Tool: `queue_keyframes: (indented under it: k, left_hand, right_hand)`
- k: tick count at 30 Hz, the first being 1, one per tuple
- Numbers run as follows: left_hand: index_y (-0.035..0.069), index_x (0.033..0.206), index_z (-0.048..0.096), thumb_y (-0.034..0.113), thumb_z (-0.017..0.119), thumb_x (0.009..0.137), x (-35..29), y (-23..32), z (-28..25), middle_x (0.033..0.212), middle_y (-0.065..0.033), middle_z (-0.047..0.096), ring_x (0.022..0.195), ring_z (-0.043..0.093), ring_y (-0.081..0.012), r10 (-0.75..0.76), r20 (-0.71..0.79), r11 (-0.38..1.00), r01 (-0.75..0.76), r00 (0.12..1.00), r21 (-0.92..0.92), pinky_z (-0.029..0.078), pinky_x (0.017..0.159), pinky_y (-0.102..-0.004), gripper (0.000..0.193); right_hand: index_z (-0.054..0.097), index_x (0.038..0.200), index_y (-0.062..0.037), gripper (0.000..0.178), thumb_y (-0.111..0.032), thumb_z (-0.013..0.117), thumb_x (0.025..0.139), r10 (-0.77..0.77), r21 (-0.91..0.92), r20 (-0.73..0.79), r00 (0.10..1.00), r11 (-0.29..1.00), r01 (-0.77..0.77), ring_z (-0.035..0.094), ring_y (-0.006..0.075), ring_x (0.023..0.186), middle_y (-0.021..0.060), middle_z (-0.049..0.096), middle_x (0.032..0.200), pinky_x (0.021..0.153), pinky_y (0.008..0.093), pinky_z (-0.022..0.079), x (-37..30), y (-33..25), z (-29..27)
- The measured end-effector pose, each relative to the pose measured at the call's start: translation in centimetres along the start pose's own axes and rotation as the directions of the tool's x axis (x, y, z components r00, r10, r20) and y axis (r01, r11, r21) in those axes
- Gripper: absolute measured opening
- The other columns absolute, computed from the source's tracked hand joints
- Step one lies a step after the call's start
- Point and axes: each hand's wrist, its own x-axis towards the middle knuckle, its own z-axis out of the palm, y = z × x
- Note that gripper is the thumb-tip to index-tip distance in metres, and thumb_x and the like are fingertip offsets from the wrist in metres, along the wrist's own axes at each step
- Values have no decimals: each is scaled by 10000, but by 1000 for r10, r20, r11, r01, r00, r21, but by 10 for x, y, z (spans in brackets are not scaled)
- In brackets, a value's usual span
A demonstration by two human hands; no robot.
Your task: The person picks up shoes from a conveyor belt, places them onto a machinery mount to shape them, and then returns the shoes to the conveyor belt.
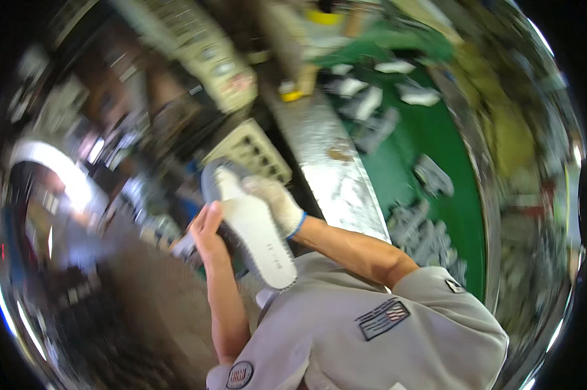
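Observation:
A grey shoe upper [262,246] is held up in front of my body, its flat white stitched underside facing me. It lies at a slant, one end close to my shirt and the other pointing up and left. My bare left hand [206,227] is closed on its left edge, thumb up. My right hand [277,200], in a white glove with a blue cuff, grips the opposite side near the far end. The fingers behind the upper are hidden.
To the right runs a green conveyor belt [459,214] with several grey and white shoe uppers [430,175] on it, bordered by a metal ledge [336,169]. A cream panel with dark slots [254,146] stands beyond my hands. Machinery at left is blurred.

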Motion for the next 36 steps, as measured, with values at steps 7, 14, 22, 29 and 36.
queue_keyframes:
  k: [7,14,22,29,36]
  left_hand:
    - [39,1253,676,160,657,988,1,5,86,1112,-113,704,1016,654,-232,352,91,625,-307,931,718,531,878,-328,292]
    - [6,1294,649,521,738,883,51,34,-60,1216,-199,687,1102,642,-385,636,-388,239,308,667,921,508,929,-444,665]
    - [-33,1145,729,266,736,901,96,2,-148,1068,-186,743,857,677,-258,403,-225,416,42,887,909,537,797,-396,385]
    - [-105,1285,619,112,708,895,-10,13,-120,1174,-253,688,968,658,-282,-64,-360,491,344,931,800,549,874,-387,455]
    - [-72,1205,676,192,704,953,32,-5,-29,1085,-74,709,955,620,-136,34,-397,873,166,917,459,504,876,-273,366]
  right_hand:
    - [732,1178,-65,346,-294,674,925,-247,-672,-201,948,739,51,678,166,906,78,748,1035,818,310,544,-88,-119,-184]
    - [477,1402,121,1160,-806,667,731,-221,-475,-855,470,-35,-880,624,380,1210,292,629,1299,1007,414,490,-147,-210,-383]
    - [480,1376,88,1035,-621,830,708,-408,-552,-827,387,718,-424,583,385,1268,292,612,1325,1057,405,461,45,-166,-525]
    - [615,1266,-10,474,-95,796,836,-295,-289,-810,506,953,92,680,207,927,105,712,1075,838,374,564,21,-157,-489]
    - [441,1493,-80,663,-322,700,934,18,669,-22,1000,743,1,518,390,1318,180,533,1453,1150,571,381,-69,-88,-281]
